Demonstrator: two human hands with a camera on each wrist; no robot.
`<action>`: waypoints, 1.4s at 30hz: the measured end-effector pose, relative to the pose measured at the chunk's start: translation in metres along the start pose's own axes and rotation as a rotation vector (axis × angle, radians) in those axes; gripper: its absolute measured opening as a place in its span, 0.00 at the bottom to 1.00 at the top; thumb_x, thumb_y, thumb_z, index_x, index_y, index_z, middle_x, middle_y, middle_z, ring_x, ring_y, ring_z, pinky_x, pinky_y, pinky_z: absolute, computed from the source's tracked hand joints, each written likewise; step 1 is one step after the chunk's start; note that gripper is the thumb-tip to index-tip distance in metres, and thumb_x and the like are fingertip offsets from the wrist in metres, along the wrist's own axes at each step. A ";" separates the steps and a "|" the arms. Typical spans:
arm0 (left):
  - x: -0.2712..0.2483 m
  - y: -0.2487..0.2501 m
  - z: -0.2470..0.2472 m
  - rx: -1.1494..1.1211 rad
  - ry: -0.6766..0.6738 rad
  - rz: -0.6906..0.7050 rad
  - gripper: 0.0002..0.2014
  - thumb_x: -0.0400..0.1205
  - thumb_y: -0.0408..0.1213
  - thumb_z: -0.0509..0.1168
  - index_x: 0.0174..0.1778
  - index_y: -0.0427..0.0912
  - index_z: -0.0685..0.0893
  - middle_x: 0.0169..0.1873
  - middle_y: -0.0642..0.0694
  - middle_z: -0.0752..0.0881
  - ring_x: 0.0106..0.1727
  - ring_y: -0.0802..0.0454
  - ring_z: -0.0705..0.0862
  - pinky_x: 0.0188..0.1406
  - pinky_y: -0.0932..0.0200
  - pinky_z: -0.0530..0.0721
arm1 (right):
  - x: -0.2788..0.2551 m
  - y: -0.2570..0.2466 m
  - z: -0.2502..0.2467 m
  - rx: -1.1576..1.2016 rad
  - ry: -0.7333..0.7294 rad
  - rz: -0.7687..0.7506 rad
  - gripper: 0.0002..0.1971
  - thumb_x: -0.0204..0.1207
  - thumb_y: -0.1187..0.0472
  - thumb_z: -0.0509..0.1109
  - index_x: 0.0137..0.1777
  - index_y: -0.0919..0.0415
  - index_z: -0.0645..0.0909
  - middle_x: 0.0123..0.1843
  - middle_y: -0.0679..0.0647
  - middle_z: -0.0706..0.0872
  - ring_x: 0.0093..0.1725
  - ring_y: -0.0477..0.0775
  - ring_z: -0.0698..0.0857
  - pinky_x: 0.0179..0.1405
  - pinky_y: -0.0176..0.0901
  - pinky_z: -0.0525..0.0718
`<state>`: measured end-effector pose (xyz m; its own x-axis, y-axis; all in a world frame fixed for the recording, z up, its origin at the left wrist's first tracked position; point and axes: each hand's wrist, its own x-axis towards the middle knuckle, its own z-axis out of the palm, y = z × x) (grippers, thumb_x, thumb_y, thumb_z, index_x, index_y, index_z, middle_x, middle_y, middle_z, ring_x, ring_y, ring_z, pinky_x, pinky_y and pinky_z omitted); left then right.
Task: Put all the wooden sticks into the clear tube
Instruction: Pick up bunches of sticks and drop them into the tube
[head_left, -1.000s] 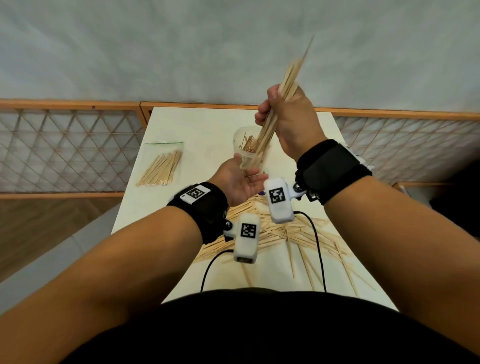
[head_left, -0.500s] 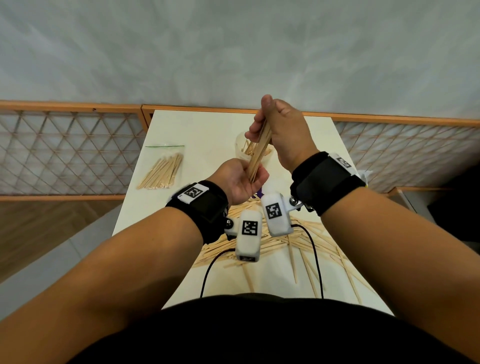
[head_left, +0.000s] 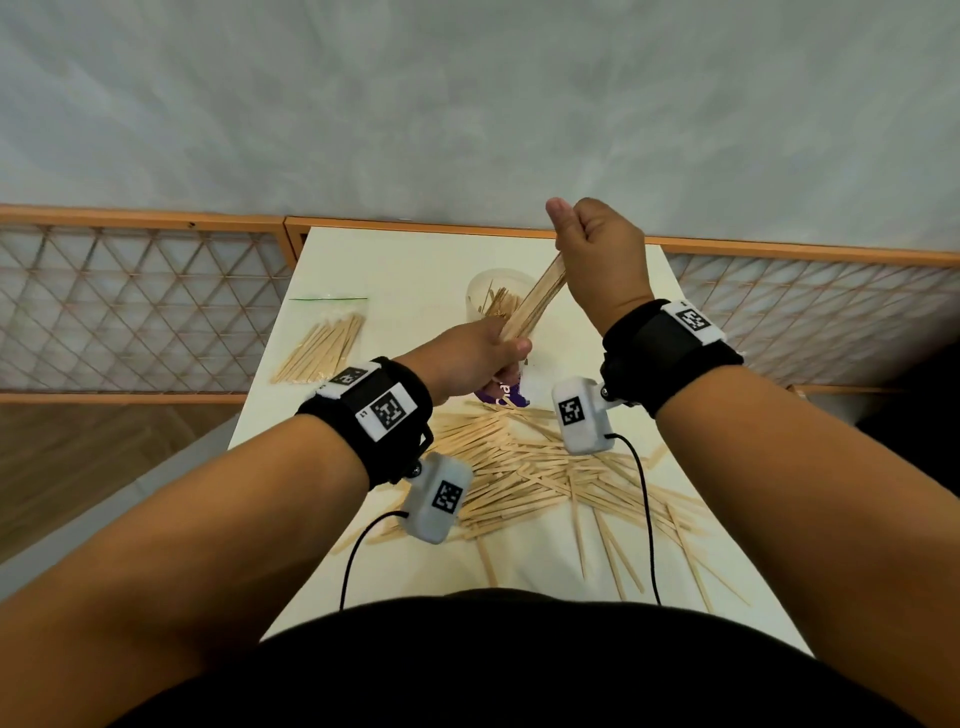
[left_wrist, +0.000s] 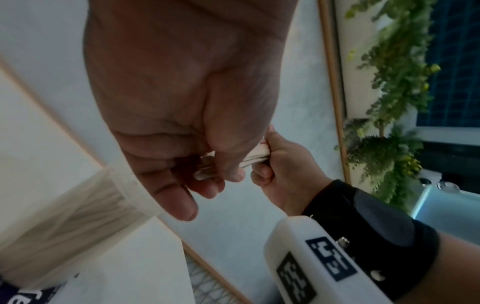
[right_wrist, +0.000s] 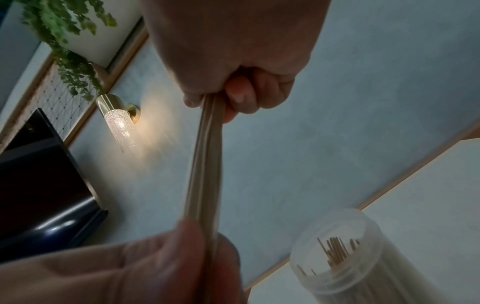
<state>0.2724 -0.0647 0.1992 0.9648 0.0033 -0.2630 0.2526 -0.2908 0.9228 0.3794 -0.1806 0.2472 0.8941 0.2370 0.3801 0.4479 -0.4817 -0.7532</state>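
Gripping one bundle of sticks (head_left: 537, 300) at both ends, right hand (head_left: 597, 260) high, left hand (head_left: 478, 358) low, slanting beside one tube (head_left: 493, 296).

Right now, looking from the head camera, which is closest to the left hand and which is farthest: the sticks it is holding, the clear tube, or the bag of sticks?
From the left hand:
1. Held bundle of sticks: gripped in it, slanting up to the right hand.
2. Clear tube: just behind the hand.
3. Bag of sticks: off to the left, on the table.

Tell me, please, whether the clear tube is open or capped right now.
Open: the clear tube stands with no cap on its mouth, stick tips showing inside.
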 end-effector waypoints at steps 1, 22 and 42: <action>0.002 0.001 0.000 -0.036 0.017 0.005 0.04 0.88 0.37 0.57 0.50 0.41 0.74 0.38 0.45 0.81 0.39 0.51 0.81 0.41 0.56 0.86 | 0.000 -0.001 0.000 0.001 -0.003 -0.001 0.25 0.83 0.47 0.61 0.38 0.72 0.75 0.38 0.68 0.84 0.34 0.53 0.75 0.36 0.46 0.75; 0.027 -0.018 0.012 -0.179 -0.034 -0.057 0.10 0.87 0.47 0.58 0.45 0.44 0.72 0.30 0.49 0.72 0.31 0.54 0.69 0.34 0.59 0.72 | 0.008 -0.008 -0.035 0.068 -0.718 0.122 0.01 0.79 0.67 0.69 0.46 0.63 0.81 0.36 0.57 0.87 0.31 0.50 0.87 0.37 0.41 0.90; 0.050 -0.090 -0.040 -0.089 0.132 -0.303 0.16 0.80 0.46 0.69 0.61 0.43 0.80 0.59 0.43 0.83 0.61 0.47 0.81 0.64 0.48 0.82 | 0.094 0.016 0.055 -0.504 -0.611 -0.063 0.06 0.74 0.70 0.69 0.45 0.64 0.87 0.42 0.59 0.90 0.32 0.48 0.85 0.39 0.36 0.85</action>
<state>0.3006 0.0004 0.1141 0.8446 0.2019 -0.4958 0.5290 -0.1728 0.8308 0.4712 -0.1194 0.2414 0.7770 0.6268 -0.0580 0.5719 -0.7415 -0.3510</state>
